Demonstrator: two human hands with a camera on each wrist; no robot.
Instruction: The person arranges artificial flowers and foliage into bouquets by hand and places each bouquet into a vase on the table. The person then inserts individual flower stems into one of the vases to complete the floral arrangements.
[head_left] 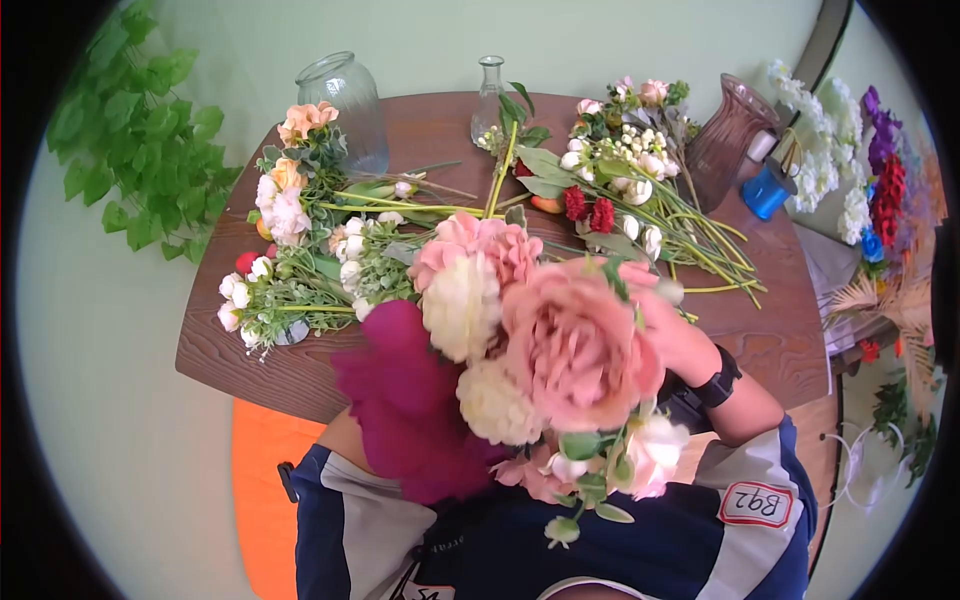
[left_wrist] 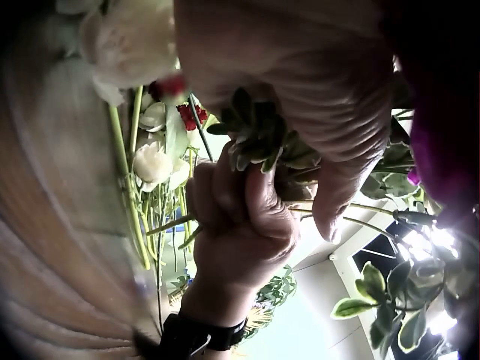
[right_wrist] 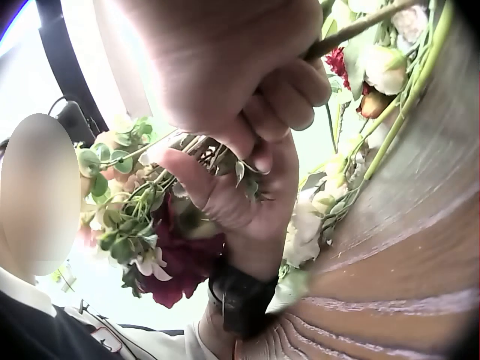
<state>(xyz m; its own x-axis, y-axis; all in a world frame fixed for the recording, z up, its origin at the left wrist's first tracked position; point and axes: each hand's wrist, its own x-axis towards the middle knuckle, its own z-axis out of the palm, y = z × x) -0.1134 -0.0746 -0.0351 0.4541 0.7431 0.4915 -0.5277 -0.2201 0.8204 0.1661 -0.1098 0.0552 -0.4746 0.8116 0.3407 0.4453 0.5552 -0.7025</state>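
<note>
Pale green wall [head_left: 430, 45] behind, leafy green foliage [head_left: 130, 130] hanging to the person's left; dark wood surface [head_left: 285, 375] strewn with cut-length flower stems. Ribbed glass jar [head_left: 350, 115], small bottle vase [head_left: 489, 105] and purple-tinted vase [head_left: 728, 140] stand along the far side, blue spool [head_left: 766, 192] near the last.

Bouquet [head_left: 500, 400] is up in front of the person's chest, nearer the body than the piles: big pink rose [head_left: 580, 350], cream blooms [head_left: 462, 305], one magenta bloom [head_left: 410, 400], blurred. Blooms lean toward the body; stems lie within the two hands.

Right hand [head_left: 665, 325]: fingers curled tight, gripping; a brown stem [right_wrist: 367, 30] juts from the fist. Left hand [right_wrist: 244, 206]: cradles the gathered stems between thumb and palm; most of its fingertips are hidden, so how firmly they close I cannot tell.

Step in hand, as I judge it: settling stems together. Best done with the left hand as a steady collar, loose enough to admit a stem, firm enough that none slides. Right fingers should work low, away from petals, and keep each stem on the same slant. Leaves [left_wrist: 259, 131] crowd the grip; worth easing them aside so they don't bunch. Heavy rose could twist the bundle; support close under the heads.
</note>
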